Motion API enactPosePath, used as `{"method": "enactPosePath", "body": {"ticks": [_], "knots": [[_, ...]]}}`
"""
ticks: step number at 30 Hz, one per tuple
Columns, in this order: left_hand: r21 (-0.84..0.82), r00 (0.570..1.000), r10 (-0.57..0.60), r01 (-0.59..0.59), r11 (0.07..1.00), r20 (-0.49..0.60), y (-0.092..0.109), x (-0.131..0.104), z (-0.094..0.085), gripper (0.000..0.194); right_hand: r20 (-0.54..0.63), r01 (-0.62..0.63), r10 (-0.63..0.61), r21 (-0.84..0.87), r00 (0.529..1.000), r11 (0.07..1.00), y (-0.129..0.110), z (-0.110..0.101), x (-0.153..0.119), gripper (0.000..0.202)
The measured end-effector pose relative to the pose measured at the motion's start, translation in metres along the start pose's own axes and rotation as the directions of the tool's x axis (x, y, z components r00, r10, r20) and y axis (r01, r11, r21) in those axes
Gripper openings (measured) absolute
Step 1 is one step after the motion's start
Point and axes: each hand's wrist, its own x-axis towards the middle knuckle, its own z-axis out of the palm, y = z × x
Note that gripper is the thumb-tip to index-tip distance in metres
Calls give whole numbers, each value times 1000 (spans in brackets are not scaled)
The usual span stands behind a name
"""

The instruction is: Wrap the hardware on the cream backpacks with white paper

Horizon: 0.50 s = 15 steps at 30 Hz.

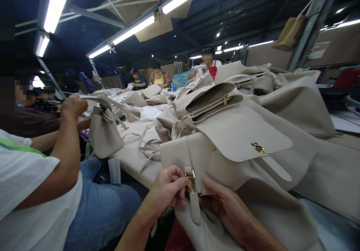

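A beige handbag (176, 151) lies before me at the table's edge, with a strap (194, 208) hanging from its gold buckle (191, 185). My left hand (170, 186) is closed, thumb and forefinger pinching at the buckle's left side. On the other side, my right hand (227, 206) grips the lower edge of the bag, its thumb on the outer face and its fingers partly hidden underneath. A wide bag flap (244, 131) with a gold clasp (259, 149) and a strap end spreads out just beyond my right hand.
An open beige bag (208, 101) and several more are heaped at the back and right. Thin straps (150, 146) lie on the table (132, 157). Close on my left, a person in a white shirt (33, 183) handles another beige bag (104, 138). Several people sit farther back.
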Motion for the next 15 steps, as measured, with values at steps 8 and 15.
{"method": "enactPosePath", "body": {"ticks": [8,15], "knots": [[241,976,134,-90,966,-170,-6,-11,14,24,2,44,-44,23,999,999,0,3,-1,34],[561,893,370,-450,695,257,-18,-55,15,19,-164,26,-11,89,986,996,-15,11,11,19]]}}
